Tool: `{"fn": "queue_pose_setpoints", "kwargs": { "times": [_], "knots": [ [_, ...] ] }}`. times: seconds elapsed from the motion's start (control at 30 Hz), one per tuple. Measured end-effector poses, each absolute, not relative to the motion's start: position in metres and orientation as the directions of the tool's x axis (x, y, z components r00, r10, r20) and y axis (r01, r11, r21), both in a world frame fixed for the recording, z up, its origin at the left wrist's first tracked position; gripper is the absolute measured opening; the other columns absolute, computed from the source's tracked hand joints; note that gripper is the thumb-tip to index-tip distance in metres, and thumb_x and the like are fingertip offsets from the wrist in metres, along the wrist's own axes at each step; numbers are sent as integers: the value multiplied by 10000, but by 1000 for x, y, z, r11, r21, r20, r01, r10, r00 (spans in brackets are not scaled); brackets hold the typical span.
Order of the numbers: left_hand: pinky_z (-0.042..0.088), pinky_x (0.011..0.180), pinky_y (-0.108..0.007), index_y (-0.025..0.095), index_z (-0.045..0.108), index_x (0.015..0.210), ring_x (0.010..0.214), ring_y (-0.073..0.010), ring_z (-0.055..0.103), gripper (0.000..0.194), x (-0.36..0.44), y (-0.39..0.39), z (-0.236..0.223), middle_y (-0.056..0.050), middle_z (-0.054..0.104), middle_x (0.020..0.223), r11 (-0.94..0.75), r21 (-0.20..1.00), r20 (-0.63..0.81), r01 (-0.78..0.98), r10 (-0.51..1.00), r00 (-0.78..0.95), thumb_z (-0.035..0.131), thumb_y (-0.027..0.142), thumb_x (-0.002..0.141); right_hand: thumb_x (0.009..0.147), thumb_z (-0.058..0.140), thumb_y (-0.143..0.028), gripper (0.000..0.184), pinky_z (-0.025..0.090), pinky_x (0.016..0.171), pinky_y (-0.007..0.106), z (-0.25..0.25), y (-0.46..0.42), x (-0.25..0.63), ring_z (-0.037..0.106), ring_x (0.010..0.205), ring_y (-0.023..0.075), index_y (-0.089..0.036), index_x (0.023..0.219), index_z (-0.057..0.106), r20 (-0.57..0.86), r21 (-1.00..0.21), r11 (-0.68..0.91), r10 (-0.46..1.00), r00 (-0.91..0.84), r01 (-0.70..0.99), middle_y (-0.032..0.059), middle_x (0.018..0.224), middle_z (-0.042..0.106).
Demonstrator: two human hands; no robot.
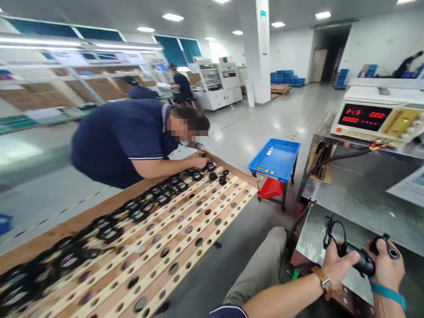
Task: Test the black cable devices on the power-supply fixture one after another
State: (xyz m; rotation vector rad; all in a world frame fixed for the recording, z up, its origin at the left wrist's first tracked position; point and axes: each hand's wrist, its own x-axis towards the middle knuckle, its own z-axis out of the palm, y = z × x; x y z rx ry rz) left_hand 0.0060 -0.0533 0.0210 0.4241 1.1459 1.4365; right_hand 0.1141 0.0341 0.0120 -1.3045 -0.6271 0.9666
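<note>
My left hand (338,266) is closed around a black cylindrical device (363,262) above the metal bench at the lower right. A thin black cable (335,229) loops up from behind that hand. Close beside it, my right hand (388,267) is closed on a small black round part (393,253) with a ring-shaped open end. The far end of the cylinder lies against or just in front of my right palm; whether the two black pieces are joined, I cannot tell.
A power supply (364,115) with red digits stands on the bench shelf, its thick black cable (338,158) hanging down. A blue tray cart (281,172) is ahead. Left, a co-worker (122,132) leans over a perforated wooden rack (185,234) holding several black units.
</note>
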Motion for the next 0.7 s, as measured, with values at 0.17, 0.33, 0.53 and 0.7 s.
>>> {"fn": "queue_pose_setpoints", "kwargs": {
  "times": [0.17,0.33,0.53,0.7],
  "knots": [
    [437,860,-344,130,583,1080,905,-203,578,604,-5,-50,4,-69,633,988,111,880,-293,-461,892,-345,835,437,624,611,793,-499,743,578,747,526,-6,37,134,660,711,309,-183,1251,588,-69,-994,-101,889,453,46,88,897,620],
    [438,911,-340,139,572,1071,948,-214,591,598,-26,-47,17,-89,637,1009,53,875,-277,-481,870,-408,830,448,630,604,729,-635,704,484,882,622,-7,25,155,619,916,436,-158,1107,603,-20,-793,-218,943,333,570,155,928,608],
    [437,945,-353,158,561,1095,1016,-225,600,557,-37,-47,27,-109,642,1080,42,931,-212,-364,871,-442,767,495,703,681,750,-672,834,603,648,389,25,-9,116,625,844,273,-230,1309,428,-113,-994,-113,968,226,-12,87,1028,561],
    [470,912,-353,151,532,1103,988,-206,618,532,-32,-57,31,-104,638,1079,8,950,-134,-312,913,-386,738,491,748,797,680,-679,654,595,598,331,32,-23,96,606,895,269,-230,1234,495,-94,-985,-67,981,171,-157,100,1119,553]
  ]
}}
